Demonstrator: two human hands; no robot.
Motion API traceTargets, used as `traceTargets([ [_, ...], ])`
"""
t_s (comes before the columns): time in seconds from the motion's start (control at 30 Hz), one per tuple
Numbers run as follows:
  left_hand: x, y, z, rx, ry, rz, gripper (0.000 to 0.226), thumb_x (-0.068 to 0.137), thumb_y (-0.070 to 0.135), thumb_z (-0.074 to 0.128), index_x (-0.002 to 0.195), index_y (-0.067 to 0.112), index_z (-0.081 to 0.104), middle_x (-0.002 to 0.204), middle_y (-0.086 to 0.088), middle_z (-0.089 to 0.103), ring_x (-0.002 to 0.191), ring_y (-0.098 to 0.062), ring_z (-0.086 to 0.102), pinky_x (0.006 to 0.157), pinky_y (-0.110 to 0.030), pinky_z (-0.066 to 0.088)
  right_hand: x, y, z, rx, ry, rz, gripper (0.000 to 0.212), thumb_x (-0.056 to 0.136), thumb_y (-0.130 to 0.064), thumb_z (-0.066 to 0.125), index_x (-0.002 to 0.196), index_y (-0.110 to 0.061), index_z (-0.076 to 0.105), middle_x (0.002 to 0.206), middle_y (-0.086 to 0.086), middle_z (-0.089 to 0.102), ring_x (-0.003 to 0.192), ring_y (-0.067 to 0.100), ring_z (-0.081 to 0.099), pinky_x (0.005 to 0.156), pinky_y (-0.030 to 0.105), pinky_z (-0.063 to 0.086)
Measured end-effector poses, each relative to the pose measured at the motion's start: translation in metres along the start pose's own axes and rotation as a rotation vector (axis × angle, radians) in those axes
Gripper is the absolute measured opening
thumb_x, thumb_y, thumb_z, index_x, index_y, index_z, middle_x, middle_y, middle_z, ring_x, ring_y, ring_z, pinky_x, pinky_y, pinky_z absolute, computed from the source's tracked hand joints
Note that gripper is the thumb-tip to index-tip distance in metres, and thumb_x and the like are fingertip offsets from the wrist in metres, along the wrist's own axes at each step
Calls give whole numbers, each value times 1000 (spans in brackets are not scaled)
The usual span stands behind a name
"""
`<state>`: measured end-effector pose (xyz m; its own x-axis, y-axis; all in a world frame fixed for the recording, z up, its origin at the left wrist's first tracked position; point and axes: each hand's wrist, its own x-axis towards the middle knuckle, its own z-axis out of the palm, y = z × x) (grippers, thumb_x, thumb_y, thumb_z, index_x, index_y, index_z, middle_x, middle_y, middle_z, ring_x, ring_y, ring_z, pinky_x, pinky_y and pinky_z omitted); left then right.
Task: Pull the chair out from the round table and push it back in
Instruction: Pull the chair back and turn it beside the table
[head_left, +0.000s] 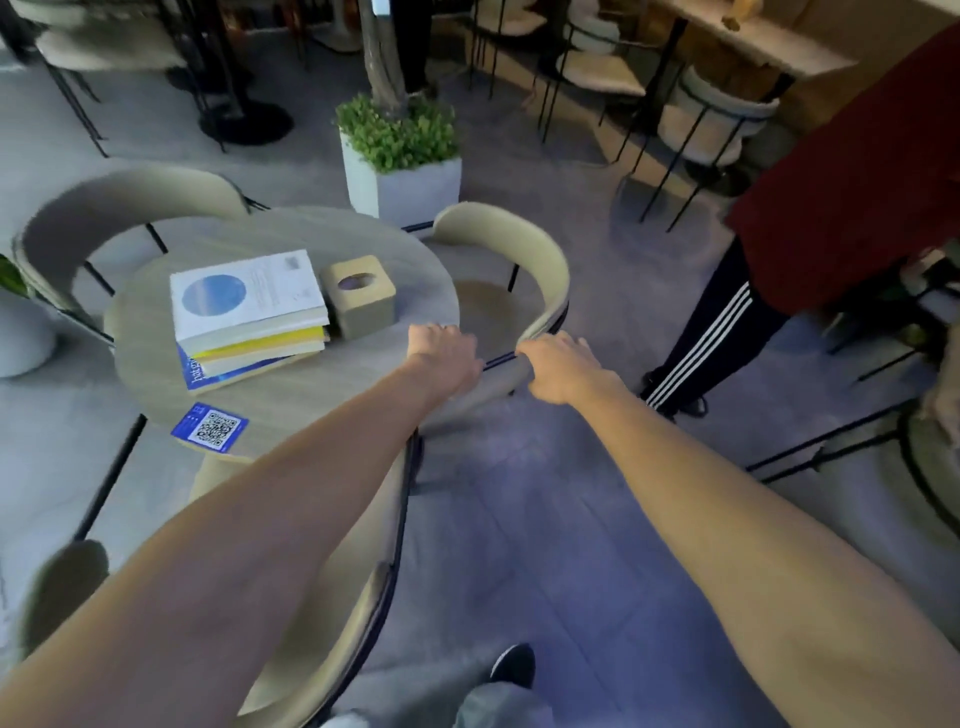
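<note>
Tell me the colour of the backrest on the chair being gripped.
The backrest is cream-beige on a thin black frame, seen clearly in the head view, with both hands on its near end.

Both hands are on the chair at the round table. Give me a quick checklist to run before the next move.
1. Left hand gripping the chair backrest: ok, fingers wrapped over its near end.
2. Right hand gripping the same backrest: ok.
3. Chair's position at the round table: seat partly tucked under the edge; whether it is going out or back in, cannot tell.
4. Floor behind the chair: not ok, a bystander's leg stands close on the right.
5. Book stack and tissue box clear of the table edge: ok.
6. Chair legs free of snags: cannot tell, mostly hidden.
</note>
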<state>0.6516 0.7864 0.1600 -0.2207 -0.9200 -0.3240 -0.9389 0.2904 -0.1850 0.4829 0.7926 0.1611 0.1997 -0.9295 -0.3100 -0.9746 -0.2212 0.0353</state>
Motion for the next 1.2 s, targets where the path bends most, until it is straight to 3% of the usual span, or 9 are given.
traceTargets([
  [0.33, 109, 29, -36, -10, -40, -186, 51, 100, 52, 32, 133, 20, 53, 130, -10, 56, 117, -32, 54, 80, -40, 37, 105, 124, -34, -80, -23, -135, 45, 87, -13, 59, 130, -24, 55, 126, 8, 59, 120, 31, 49, 98, 45, 39],
  [0.53, 212, 12, -48, -70, -73, -300, 51, 99, 53, 33, 134, 21, 53, 134, -8, 54, 121, -31, 53, 87, -39, 39, 216, 150, -64, -131, -5, -259, 51, 88, -12, 57, 136, -26, 53, 131, 8, 56, 126, 33, 44, 98, 46, 36],
  [0.7, 313, -23, -74, -156, -59, -403, 42, 97, 42, 39, 132, 24, 55, 132, -7, 55, 121, -29, 53, 86, -37, 40, 330, 159, -110, -221, 53, -376, 38, 85, -7, 55, 120, -22, 59, 121, 9, 58, 114, 32, 47, 91, 44, 35],
  [0.83, 369, -49, -91, -226, -73, -503, 41, 97, 44, 36, 127, 23, 57, 128, -5, 57, 117, -27, 54, 77, -36, 35, 410, 155, -159, -311, 71, -502, 43, 89, -9, 53, 130, -20, 54, 126, 10, 54, 119, 34, 43, 97, 46, 35],
  [0.97, 409, -77, -106, -258, -52, -609, 41, 98, 46, 39, 127, 23, 57, 129, -4, 57, 119, -28, 55, 86, -36, 39, 479, 139, -195, -337, 70, -619, 46, 89, -10, 53, 133, -20, 53, 128, 10, 54, 122, 34, 44, 100, 46, 37],
  [1.2, 449, -121, -102, -299, -96, -919, 42, 99, 47, 34, 126, 23, 56, 127, -6, 56, 117, -27, 52, 88, -37, 37, 583, 88, -203, -401, 48, -870, 41, 90, -9, 52, 129, -21, 54, 126, 11, 54, 121, 34, 45, 96, 45, 38],
])
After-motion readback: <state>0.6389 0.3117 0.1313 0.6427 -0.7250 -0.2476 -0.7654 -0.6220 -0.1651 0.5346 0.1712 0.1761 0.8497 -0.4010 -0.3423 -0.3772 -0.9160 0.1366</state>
